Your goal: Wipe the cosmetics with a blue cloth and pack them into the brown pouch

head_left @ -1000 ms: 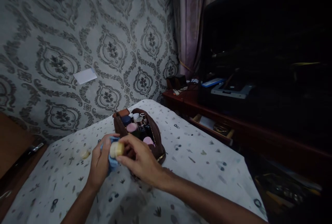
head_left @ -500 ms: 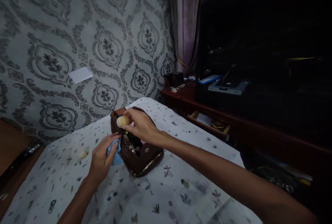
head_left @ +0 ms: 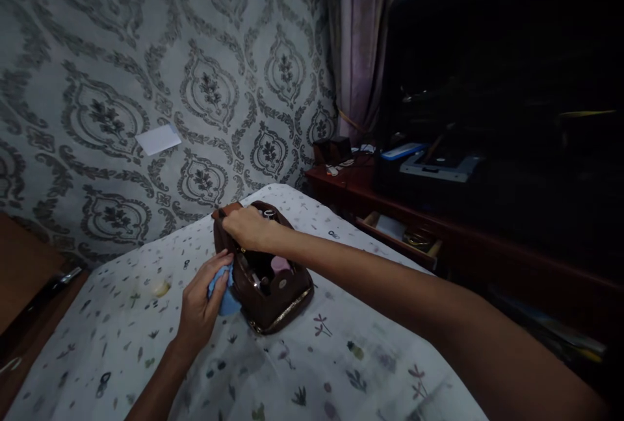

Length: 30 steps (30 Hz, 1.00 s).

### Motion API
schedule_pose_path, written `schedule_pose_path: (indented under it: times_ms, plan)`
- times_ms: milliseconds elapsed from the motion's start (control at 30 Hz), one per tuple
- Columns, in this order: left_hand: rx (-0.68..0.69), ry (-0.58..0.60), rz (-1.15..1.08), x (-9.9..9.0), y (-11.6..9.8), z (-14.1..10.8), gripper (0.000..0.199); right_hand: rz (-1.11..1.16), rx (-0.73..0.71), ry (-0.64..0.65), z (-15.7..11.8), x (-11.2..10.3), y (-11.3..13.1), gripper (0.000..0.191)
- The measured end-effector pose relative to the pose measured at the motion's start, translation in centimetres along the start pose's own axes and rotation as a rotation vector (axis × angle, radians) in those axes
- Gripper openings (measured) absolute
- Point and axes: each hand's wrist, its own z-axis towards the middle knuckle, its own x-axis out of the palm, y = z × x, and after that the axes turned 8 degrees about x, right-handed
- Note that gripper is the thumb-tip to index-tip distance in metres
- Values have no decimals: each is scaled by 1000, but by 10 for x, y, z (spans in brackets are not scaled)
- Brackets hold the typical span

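Currently: left hand (head_left: 201,297), pinching blue cloth (head_left: 228,303) beside open brown bag (head_left: 268,307); right hand (head_left: 251,228) at its mouth, fingertips hidden, grip impossible to tell.

Open dark-brown cosmetics bag (head_left: 268,309), a crumpled light-blue cloth (head_left: 229,303) just beside its left side
The bag rests upright toward the far corner of the white printed surface (head_left: 273,369), mouth gaping upward, gold-toothed zip (head_left: 292,309) curving along its near end, a round snap (head_left: 282,284) by the near rim; inside, a pink-topped container (head_left: 280,266) and a silver-ringed cap (head_left: 270,214) show, the rest mostly dark or hidden, while the cloth lies bunched and partly covered
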Motion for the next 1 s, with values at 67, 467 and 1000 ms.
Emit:
schedule_pose_path:
  times_ms: [67, 467, 1000]
  plan:
    - [7, 1, -4, 1, 1, 0, 31, -26, 15, 25, 8, -1, 0, 22]
    - [-11, -9, -77, 3, 3, -2, 30, -99, 67, 132, 18, 12, -7, 25]
    - [-30, -13, -122, 3, 0, -1, 31, -94, 121, 157, 27, 18, -13, 30]
